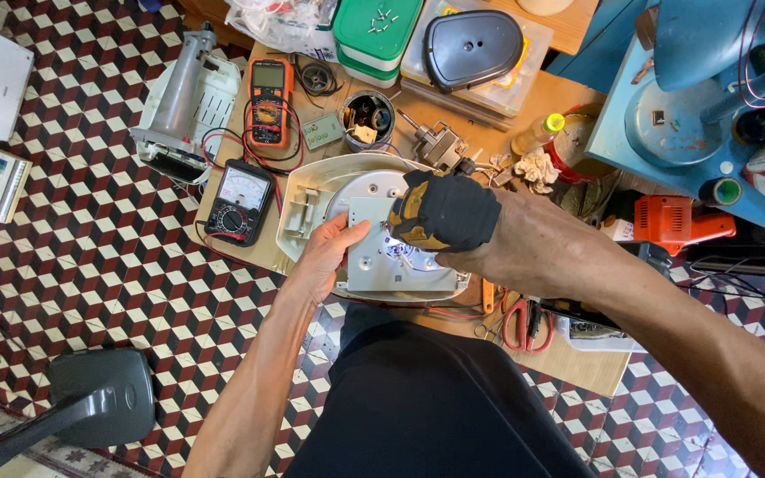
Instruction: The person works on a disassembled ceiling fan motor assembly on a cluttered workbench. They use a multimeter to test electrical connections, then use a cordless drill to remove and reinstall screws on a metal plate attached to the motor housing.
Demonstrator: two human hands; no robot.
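Left of my hands I see a black analog meter (239,202) and an orange multimeter (269,102); beyond them, a green-lidded box (376,31); to the right, red-handled scissors (521,324).
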